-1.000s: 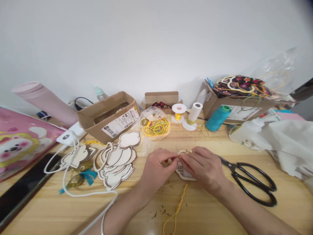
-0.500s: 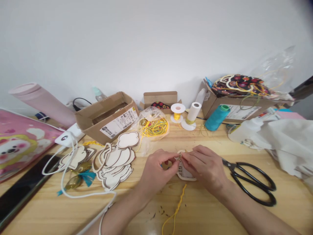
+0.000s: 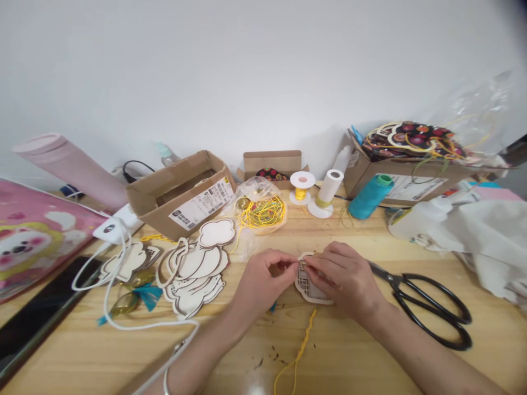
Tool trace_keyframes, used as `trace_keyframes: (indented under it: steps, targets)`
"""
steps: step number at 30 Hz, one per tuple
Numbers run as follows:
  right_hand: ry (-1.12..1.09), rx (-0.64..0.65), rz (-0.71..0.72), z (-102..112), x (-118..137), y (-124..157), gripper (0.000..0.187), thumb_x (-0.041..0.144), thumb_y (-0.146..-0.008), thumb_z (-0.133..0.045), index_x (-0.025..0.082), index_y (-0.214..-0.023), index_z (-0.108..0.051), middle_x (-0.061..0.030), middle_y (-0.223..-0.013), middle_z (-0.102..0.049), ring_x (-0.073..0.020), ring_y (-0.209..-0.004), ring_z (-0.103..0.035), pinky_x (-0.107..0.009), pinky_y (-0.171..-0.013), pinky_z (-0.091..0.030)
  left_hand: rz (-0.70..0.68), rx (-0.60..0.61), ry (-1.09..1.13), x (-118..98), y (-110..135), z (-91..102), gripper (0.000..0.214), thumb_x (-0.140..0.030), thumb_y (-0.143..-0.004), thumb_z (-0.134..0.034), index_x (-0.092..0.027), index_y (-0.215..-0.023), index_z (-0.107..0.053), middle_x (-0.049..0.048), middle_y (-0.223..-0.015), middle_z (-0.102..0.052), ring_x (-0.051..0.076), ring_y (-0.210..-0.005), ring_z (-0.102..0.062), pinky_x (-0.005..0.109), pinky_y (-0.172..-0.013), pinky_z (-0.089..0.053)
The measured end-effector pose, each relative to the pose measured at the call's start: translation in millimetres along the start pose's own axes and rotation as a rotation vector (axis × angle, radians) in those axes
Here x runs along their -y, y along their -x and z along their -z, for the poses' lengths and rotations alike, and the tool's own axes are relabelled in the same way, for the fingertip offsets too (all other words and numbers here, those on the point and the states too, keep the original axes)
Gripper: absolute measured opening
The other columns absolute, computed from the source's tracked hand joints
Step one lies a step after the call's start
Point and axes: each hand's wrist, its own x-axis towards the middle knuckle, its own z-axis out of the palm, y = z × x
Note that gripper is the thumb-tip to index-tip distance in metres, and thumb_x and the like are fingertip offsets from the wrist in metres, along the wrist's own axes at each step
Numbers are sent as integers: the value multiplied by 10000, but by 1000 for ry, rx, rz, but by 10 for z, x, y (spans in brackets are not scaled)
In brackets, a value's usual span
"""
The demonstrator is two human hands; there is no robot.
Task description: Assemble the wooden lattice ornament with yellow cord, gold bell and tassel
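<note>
Both hands meet at the middle of the wooden table [image 3: 370, 351] over a small white lattice-cut ornament [image 3: 309, 289]. My left hand [image 3: 263, 282] pinches at the ornament's top edge, thumb and forefinger pressed together. My right hand [image 3: 343, 277] rests partly over the ornament and pinches the same spot from the other side. A braided yellow cord [image 3: 300, 348] trails from under the ornament toward the table's near edge. What lies between the fingertips is too small to make out.
Black scissors [image 3: 428, 310] lie right of my right hand. A pile of wooden cut-out shapes [image 3: 197, 269] lies to the left. Behind stand a bag of yellow cord [image 3: 261, 211], spools [image 3: 302, 186], teal thread cone [image 3: 370, 196], cardboard boxes [image 3: 181, 192], white cloth [image 3: 486, 241] and a white cable [image 3: 119, 323].
Both hands stay pinched at the ornament's top; the ornament has shifted slightly under small finger movements. The view has drifted a little.
</note>
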Motion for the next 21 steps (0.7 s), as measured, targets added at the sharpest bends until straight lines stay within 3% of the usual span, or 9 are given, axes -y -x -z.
trace_keyframes:
  steps: [6,13,21]
  targets:
    - [-96,30,-50,-3,-21,-6,63,135,-747,-572,133,-753,-635,-19,-558,-624,-115,-512,-478,-263,-527,-401,-13,17,-24,3,-6,-8,107,-203,-699,-562,-155,-707,-657,15,-689,-661,126,-648,-577,218,-612,-445]
    - [-141,17,-139,-2,-36,25,88,145,-753,-567,138,-764,-654,-18,-566,-641,-117,-508,-472,-261,-514,-415,-249,11,-202,28,-12,-5,98,-196,-724,-570,-182,-735,-667,10,-696,-654,126,-677,-562,245,-653,-430]
    - [-272,8,-285,-9,-6,18,85,170,-738,-596,177,-764,-676,-6,-577,-653,-114,-525,-503,-219,-470,-424,-381,3,-289,55,-10,4,137,-184,-760,-544,-189,-796,-675,18,-702,-644,125,-689,-544,249,-657,-427]
